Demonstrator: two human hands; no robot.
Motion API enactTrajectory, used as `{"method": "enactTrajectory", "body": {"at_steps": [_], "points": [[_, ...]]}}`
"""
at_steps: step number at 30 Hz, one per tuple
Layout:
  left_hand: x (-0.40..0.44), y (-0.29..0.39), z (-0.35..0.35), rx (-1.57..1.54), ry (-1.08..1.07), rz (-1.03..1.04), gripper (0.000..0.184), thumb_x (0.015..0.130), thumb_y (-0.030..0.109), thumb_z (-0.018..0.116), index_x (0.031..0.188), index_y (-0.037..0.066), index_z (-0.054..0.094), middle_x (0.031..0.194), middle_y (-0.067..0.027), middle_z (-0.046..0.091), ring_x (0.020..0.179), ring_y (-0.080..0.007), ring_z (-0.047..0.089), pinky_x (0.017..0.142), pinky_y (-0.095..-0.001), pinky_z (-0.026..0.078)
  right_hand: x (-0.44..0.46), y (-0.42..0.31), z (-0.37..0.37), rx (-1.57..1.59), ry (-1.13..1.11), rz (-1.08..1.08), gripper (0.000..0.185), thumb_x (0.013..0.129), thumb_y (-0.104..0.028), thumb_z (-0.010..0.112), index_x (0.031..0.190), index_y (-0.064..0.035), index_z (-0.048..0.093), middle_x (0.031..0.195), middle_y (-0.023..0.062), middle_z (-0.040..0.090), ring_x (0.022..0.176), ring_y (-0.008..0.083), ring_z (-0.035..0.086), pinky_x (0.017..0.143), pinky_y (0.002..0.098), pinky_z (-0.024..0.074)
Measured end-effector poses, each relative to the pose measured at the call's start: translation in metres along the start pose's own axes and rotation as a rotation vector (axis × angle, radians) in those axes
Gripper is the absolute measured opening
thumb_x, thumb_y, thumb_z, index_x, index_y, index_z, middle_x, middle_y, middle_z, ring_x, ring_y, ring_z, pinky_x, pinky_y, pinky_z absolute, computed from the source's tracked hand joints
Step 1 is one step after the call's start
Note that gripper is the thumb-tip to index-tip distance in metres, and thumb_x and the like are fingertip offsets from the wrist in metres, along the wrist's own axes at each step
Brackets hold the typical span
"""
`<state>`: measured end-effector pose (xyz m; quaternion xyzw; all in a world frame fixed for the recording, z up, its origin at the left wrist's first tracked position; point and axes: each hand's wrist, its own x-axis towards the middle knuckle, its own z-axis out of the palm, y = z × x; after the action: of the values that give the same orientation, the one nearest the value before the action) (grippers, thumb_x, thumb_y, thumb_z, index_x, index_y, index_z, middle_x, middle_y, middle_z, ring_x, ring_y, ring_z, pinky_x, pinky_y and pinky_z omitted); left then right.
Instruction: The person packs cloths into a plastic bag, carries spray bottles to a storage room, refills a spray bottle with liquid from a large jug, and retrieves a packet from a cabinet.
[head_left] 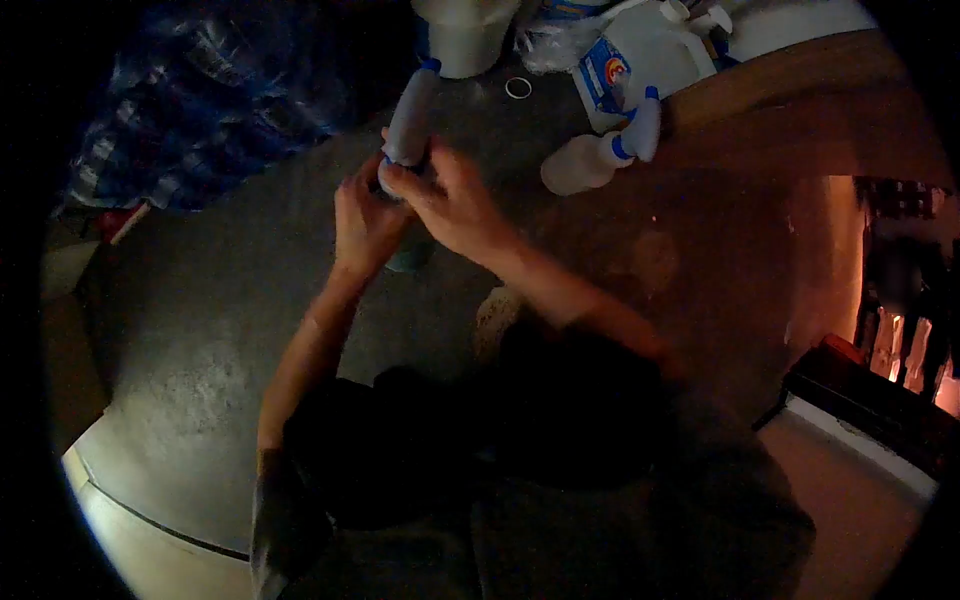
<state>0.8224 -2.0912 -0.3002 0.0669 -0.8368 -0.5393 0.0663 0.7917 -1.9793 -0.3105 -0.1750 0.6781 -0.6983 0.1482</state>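
Note:
Both of my hands are closed together around a spray bottle [408,125] with a whitish head, a blue nozzle tip and a blue collar. My left hand [368,222] wraps it from the left and below. From the right, my right hand [450,195] grips it near the collar, thumb across the front. Most of the bottle's body is hidden behind my hands. A second spray bottle [578,166] of similar look, pale with a blue collar and blue nozzle, lies on its side on the dark floor [230,320] to the right.
A white bucket [465,35] and a large labelled jug [650,55] stand at the back, with crumpled clear plastic [548,45] between them. Plastic-wrapped blue goods [210,90] fill the back left. A small white ring [518,88] lies near the bucket. A glowing fireplace [900,345] is at right.

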Motion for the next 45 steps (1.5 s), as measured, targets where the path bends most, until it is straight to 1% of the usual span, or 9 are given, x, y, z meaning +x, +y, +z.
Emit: {"method": "enactTrajectory", "body": {"at_steps": [4, 8, 12, 22, 25, 28, 31, 36, 45], "points": [[0.005, -0.028, 0.013, 0.133, 0.006, -0.058, 0.035, 0.061, 0.018, 0.068, 0.087, -0.002, 0.056, 0.078, -0.0170, 0.061, 0.067, -0.0202, 0.059, 0.063, -0.0309, 0.044, -0.001, 0.007, 0.000, -0.395, 0.109, -0.091, 0.031, 0.081, -0.017, 0.055, 0.105, 0.0014, 0.048, 0.095, 0.0076, 0.055, 0.087, 0.0141, 0.052, 0.077, 0.0255, 0.0411], [0.018, -0.040, 0.015, 0.229, 0.251, 0.150, 0.041, 0.061, 0.029, 0.069, 0.088, -0.001, 0.057, 0.079, -0.0158, 0.061, 0.064, -0.0269, 0.057, 0.062, -0.0348, 0.044, -0.029, -0.002, -0.042, 0.058, 0.249, 0.118, 0.025, 0.075, -0.014, 0.063, 0.093, 0.0003, 0.053, 0.089, 0.0089, 0.058, 0.079, 0.0151, 0.056, 0.070, 0.0255, 0.0448], [0.034, -0.066, 0.009, 0.178, 0.327, 0.063, 0.048, 0.060, 0.035, 0.070, 0.090, 0.001, 0.057, 0.085, -0.0148, 0.061, 0.078, -0.0266, 0.056, 0.076, -0.0368, 0.040, -0.091, 0.015, -0.125, -0.672, 0.965, -0.003, 0.025, 0.073, -0.013, 0.064, 0.092, -0.0005, 0.054, 0.086, 0.0083, 0.061, 0.078, 0.0157, 0.057, 0.068, 0.0275, 0.0454], [-0.003, -0.075, -0.013, 0.377, 0.526, 0.204, 0.041, 0.068, 0.014, 0.066, 0.103, 0.002, 0.050, 0.103, -0.0099, 0.052, 0.096, -0.0183, 0.049, 0.080, -0.0311, 0.040, -0.028, -0.003, -0.157, -0.704, 0.584, -0.018, 0.041, 0.066, -0.021, 0.071, 0.096, 0.0016, 0.055, 0.084, 0.0096, 0.061, 0.078, 0.0192, 0.057, 0.073, 0.0305, 0.0430], [-0.047, -0.075, -0.017, -0.127, 0.275, 0.056, 0.046, 0.066, 0.012, 0.067, 0.106, 0.003, 0.048, 0.108, -0.0098, 0.049, 0.104, -0.0196, 0.045, 0.086, -0.0317, 0.037, -0.037, -0.024, -0.149, -0.752, 0.385, -0.062, 0.032, 0.067, -0.016, 0.069, 0.091, 0.0023, 0.056, 0.087, 0.0078, 0.061, 0.083, 0.0185, 0.057, 0.077, 0.0300, 0.0422], [-0.055, -0.061, -0.020, -0.070, 0.016, 0.057, 0.049, 0.065, 0.019, 0.068, 0.107, 0.005, 0.047, 0.106, -0.0117, 0.048, 0.101, -0.0308, 0.046, 0.086, -0.0398, 0.035, -0.040, -0.037, -0.169, -0.566, 0.181, -0.303, 0.025, 0.067, -0.010, 0.067, 0.087, 0.0018, 0.058, 0.095, 0.0081, 0.059, 0.090, 0.0185, 0.054, 0.079, 0.0314, 0.0422], [-0.043, -0.026, -0.023, -0.036, 0.068, 0.250, 0.056, 0.063, 0.025, 0.070, 0.110, 0.006, 0.045, 0.106, -0.0121, 0.048, 0.102, -0.0300, 0.045, 0.086, -0.0393, 0.035, -0.037, -0.027, -0.191, -0.154, 0.199, -0.186, 0.065, 0.063, -0.014, 0.063, 0.121, -0.0020, 0.036, 0.121, 0.0145, 0.038, 0.111, 0.0274, 0.038, 0.095, 0.0392, 0.0272], [-0.036, 0.012, -0.013, 0.025, -0.232, 0.447, 0.086, 0.053, 0.034, 0.075, 0.123, 0.007, 0.032, 0.117, -0.0124, 0.044, 0.107, -0.0317, 0.043, 0.093, -0.0398, 0.028, -0.005, -0.028, -0.162, 0.391, -0.527, -0.312, 0.067, 0.062, -0.017, 0.064, 0.121, -0.0044, 0.035, 0.117, 0.0131, 0.042, 0.110, 0.0301, 0.039, 0.097, 0.0435, 0.0253], [-0.034, -0.004, 0.009, -0.452, -0.566, 0.042, 0.091, 0.050, 0.035, 0.075, 0.124, 0.005, 0.031, 0.113, -0.0117, 0.049, 0.104, -0.0270, 0.046, 0.094, -0.0395, 0.028, 0.009, -0.067, -0.089, -0.224, -0.054, -0.170, 0.055, 0.061, -0.020, 0.070, 0.108, -0.0049, 0.045, 0.100, 0.0044, 0.052, 0.089, 0.0165, 0.051, 0.081, 0.0311, 0.0407]]}}
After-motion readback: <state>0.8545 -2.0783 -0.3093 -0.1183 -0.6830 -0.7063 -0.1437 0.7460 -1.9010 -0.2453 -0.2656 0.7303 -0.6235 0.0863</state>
